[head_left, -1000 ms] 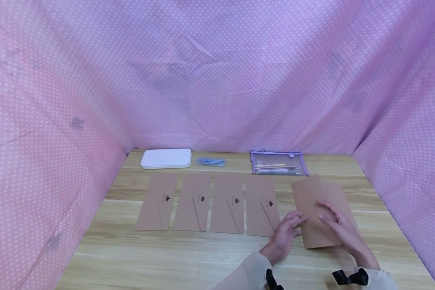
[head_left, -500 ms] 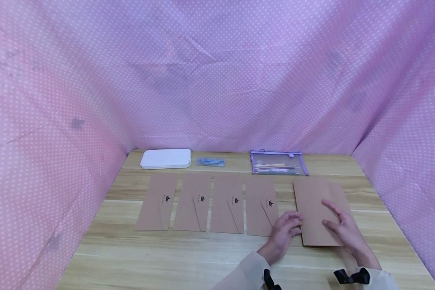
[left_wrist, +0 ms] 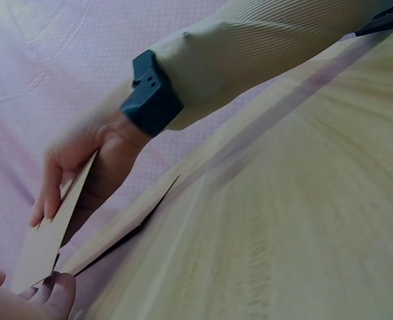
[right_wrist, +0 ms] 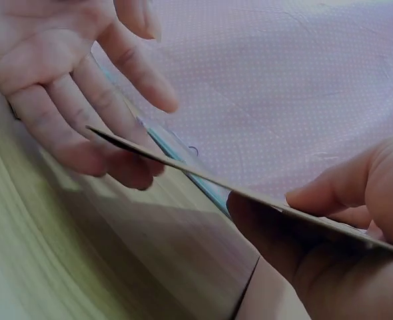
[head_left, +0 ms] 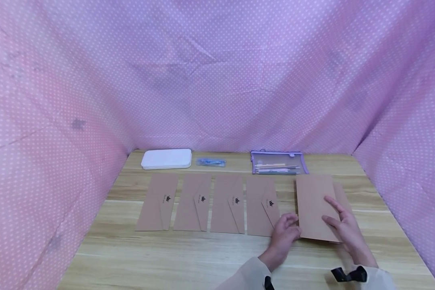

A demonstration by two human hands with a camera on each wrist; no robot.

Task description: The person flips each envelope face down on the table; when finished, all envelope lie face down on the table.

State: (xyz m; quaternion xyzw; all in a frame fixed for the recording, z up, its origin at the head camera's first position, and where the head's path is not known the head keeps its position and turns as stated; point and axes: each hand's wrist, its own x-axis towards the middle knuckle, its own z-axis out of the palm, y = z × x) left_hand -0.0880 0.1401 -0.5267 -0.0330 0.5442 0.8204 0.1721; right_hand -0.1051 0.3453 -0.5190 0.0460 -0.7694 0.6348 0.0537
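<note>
Head view, right hand point(head_left: 349, 233): pinched the plain envelope point(head_left: 314, 205), four o'clock from centre; too light a pinch might have dropped it.
Left hand point(head_left: 284, 235): fingers loose, gripping nothing, at its eight o'clock edge.
Nearest crown envelope point(head_left: 256, 206): nine o'clock; a careless nudge could have skewed it.

Can see a black crown point(head_left: 203, 199) on the flap point(head_left: 202, 211) of each of four kraft envelopes point(head_left: 220, 209); beside it, can make out script point(head_left: 233, 200) too small to read.
</note>
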